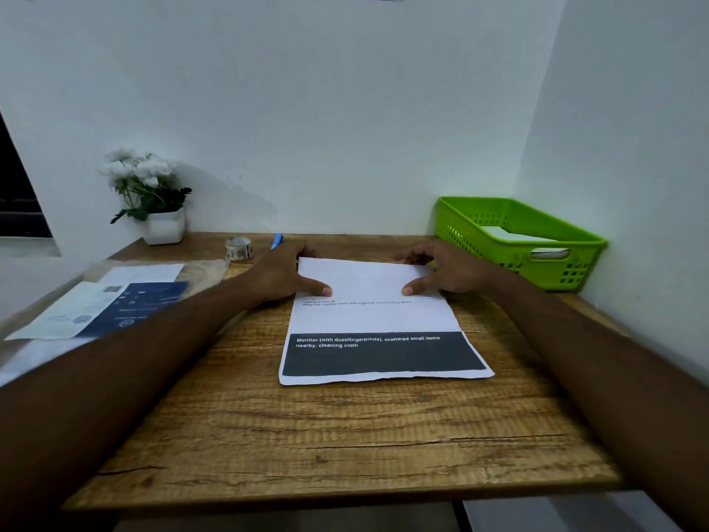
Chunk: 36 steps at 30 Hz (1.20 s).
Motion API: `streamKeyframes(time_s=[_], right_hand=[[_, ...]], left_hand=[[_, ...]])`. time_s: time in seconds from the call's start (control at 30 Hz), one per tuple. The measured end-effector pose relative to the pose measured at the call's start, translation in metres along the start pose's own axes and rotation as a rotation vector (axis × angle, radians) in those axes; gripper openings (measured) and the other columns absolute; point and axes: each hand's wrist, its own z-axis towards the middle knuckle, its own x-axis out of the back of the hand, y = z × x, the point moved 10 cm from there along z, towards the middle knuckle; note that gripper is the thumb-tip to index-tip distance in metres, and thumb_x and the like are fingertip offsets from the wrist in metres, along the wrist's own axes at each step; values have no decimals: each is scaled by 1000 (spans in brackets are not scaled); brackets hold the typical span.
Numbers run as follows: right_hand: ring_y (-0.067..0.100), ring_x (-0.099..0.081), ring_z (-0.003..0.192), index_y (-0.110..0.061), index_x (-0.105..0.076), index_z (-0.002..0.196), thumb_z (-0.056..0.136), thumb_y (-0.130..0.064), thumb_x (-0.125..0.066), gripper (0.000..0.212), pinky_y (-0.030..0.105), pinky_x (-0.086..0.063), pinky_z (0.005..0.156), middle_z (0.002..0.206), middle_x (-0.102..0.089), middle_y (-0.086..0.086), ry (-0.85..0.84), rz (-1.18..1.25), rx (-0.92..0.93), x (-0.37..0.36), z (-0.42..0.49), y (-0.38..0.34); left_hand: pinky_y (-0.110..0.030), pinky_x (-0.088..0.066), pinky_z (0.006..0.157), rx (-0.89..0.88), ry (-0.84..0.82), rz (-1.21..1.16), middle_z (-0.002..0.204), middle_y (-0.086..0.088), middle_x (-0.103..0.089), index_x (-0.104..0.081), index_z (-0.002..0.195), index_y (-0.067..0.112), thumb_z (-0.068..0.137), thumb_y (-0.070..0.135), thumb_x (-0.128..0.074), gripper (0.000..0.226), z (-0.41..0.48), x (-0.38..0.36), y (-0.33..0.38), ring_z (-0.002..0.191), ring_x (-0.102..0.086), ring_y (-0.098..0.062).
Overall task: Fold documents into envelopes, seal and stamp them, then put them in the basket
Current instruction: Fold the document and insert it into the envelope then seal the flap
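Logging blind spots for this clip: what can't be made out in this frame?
Head view only.
- Green basket: its wall hides most of the white contents.
- Blue pen: mostly behind the left hand.
- Small roll: print too small.
- Papers at left: blurred, cut by the forearm.
- Document: whether left hand and right hand pinch or press; fingers curl over its far edge.

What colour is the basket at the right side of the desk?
The basket is bright green, with small holes in its walls. The head view shows it well.
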Motion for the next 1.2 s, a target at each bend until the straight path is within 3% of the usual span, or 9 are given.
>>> streamKeyframes(time_s=[0.1,0.23,0.4,0.53,0.67,0.87,1.0,1.07,1.2], right_hand=[[5,-56,109,-17,-63,123,64,-16,-90,65,2,-39,86,117,-64,-8,74,28,48,7,0,-7],[11,-61,107,-20,-67,115,61,-27,-92,59,30,-48,96,113,-68,-7,160,-58,98,16,-2,-15],[12,-63,88,-33,-65,88,67,-23,-85,30,39,-52,82,88,-66,-12,298,-188,117,28,-9,-30],[16,-65,80,-29,-67,82,71,-15,-80,22,41,-53,76,83,-68,-9,315,-221,182,28,-13,-38],[7,-64,82,-26,-69,86,72,-15,-76,19,36,-52,79,87,-68,-14,166,-353,243,9,-10,-41],[1,-62,99,-21,-67,99,82,-11,-70,20,27,-49,90,104,-68,-10,-43,-253,202,-9,-5,-25],[-1,-59,101,-21,-69,100,83,-27,-76,19,1,-37,76,107,-67,-9,-71,-186,160,-8,-8,-24],[-1,-59,103,-23,-72,97,83,-37,-74,20,1,-37,74,107,-69,-10,-81,-117,126,-8,-8,-22],[-2,-58,104,-22,-71,96,86,-35,-72,16,0,-37,74,109,-70,-7,-96,-98,119,-10,-8,-21]], left_hand=[[-19,-43,66,-38,51,-49,97,9,-60,-54,96,27,63,24,-88,47,1,7,2,83,-56,-8],[-11,-43,55,-99,149,-64,89,7,-63,-58,93,18,67,12,-85,38,1,20,7,72,-58,-5],[-8,-38,56,-214,285,-103,75,8,-59,-59,78,17,70,-1,-78,28,-2,37,18,59,-53,4],[-16,-45,64,-275,244,-1,72,9,-63,-58,68,25,71,-2,-77,33,-2,33,21,65,-58,-1],[-14,-47,71,-279,63,113,82,10,-67,-62,76,23,73,0,-74,26,-1,15,17,76,-60,6],[0,-39,68,-283,-69,194,91,15,-63,-66,89,18,76,-11,-59,33,-1,7,15,84,-57,9],[-1,-41,67,-253,-136,186,100,8,-66,-67,94,17,74,-19,-49,44,-1,6,10,95,-59,3],[-1,-42,71,-266,-146,157,101,5,-69,-69,93,16,73,-20,-47,47,-2,8,10,95,-62,3],[-13,-49,76,-331,-114,83,95,4,-72,-72,92,15,79,3,-61,21,-5,13,18,91,-65,-6]])
